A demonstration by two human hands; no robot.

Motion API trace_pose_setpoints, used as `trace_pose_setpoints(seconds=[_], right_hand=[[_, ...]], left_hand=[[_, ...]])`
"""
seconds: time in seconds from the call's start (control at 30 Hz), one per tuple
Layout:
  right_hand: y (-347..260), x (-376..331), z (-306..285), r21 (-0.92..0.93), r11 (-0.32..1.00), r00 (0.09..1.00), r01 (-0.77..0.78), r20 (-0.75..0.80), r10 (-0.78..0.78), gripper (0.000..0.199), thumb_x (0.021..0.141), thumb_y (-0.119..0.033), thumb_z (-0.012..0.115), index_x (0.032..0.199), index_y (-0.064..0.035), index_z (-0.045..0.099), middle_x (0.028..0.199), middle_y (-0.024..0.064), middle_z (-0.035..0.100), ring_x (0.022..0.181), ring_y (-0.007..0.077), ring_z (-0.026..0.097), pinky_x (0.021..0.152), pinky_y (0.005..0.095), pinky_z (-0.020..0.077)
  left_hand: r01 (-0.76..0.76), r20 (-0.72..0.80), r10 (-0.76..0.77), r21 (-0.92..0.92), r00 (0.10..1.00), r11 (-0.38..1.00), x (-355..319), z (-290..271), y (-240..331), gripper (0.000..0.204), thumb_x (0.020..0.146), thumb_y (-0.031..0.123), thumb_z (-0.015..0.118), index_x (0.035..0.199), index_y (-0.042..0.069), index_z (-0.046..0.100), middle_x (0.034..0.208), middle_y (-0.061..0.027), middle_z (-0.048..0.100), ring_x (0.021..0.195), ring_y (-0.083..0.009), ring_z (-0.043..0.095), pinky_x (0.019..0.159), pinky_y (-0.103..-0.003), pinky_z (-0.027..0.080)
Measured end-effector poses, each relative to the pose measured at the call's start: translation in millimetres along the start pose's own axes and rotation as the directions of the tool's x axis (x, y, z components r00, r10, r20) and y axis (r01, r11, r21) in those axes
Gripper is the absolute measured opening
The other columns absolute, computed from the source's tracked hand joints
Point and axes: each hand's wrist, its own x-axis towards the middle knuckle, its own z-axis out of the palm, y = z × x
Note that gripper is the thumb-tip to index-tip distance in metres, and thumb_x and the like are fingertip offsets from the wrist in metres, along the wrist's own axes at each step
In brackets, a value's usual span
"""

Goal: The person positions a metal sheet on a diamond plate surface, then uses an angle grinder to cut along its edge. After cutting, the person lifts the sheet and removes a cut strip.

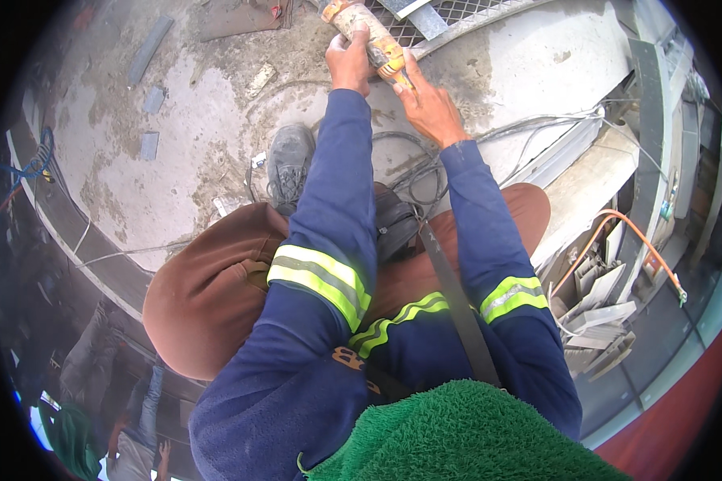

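Our left hand is wrapped around a dusty yellow power tool, fingers curled over its body near the top of the picture. Our right hand is just beside it, with the fingers spread out flat and the fingertips touching the lower end of the tool, where it is bright yellow and orange. So the tool sits between our two hands, held up over the grey concrete floor.

Right behind the tool lies a metal mesh grate, with a flat grey bar on top of it.

Coming down from the hands, we see our blue sleeves with shiny yellow and silver stripes. Under the arms are our brown trousers, bent at the knees, and one grey shoe planted on the floor. A small black pouch hangs at our waist (we cannot see what is in it), and a dark strap runs across our lap.

Grey cables lie tangled on the floor by the shoe. On the right, an orange hose curves over a pile of pale cut pieces.

At the bottom, something fuzzy and green sits close to the camera. Far down on the left another person stands below.
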Motion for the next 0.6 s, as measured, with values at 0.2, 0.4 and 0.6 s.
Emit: trace_pose_setpoints(seconds=[0.2, 0.4, 0.6], right_hand=[[-1.8, -3.8, -2.1, -0.014, 0.999, 0.999, -0.036, 0.023, 0.036, 0.076, 0.112, -0.047, 0.059, 0.179, -0.0397, 0.024, 0.112, 0.0293, 0.080, 0.106, 0.0560, 0.074, 0.091, 0.0606, 0.0577], [-3.0, -6.6, -3.7, -0.006, 0.999, 0.999, -0.041, 0.028, 0.041, 0.075, 0.112, -0.048, 0.059, 0.179, -0.0401, 0.025, 0.108, 0.0291, 0.080, 0.104, 0.0543, 0.075, 0.091, 0.0599, 0.0579], [-2.2, -3.3, -1.1, 0.002, 1.000, 1.000, -0.010, -0.019, 0.010, 0.074, 0.111, -0.049, 0.060, 0.178, -0.0401, 0.028, 0.108, 0.0277, 0.080, 0.103, 0.0547, 0.075, 0.091, 0.0588, 0.0583]], left_hand=[[-0.015, -0.003, 0.015, 0.027, 1.000, 1.000, -1.2, -0.8, -0.3, 0.064, 0.102, 0.028, 0.082, 0.148, -0.009, 0.058, 0.127, -0.0170, 0.074, 0.105, -0.0252, 0.077, 0.085, -0.042, 0.067], [-0.006, -0.007, 0.006, 0.009, 1.000, 1.000, -7.8, 1.2, 1.3, 0.061, 0.102, 0.028, 0.082, 0.147, -0.007, 0.059, 0.127, -0.0171, 0.074, 0.101, -0.0251, 0.078, 0.078, -0.044, 0.069], [-0.015, -0.011, 0.016, 0.026, 1.000, 1.000, -1.9, 1.1, 1.5, 0.061, 0.103, 0.027, 0.081, 0.146, -0.009, 0.059, 0.126, -0.0181, 0.074, 0.101, -0.0255, 0.078, 0.082, -0.043, 0.068]])
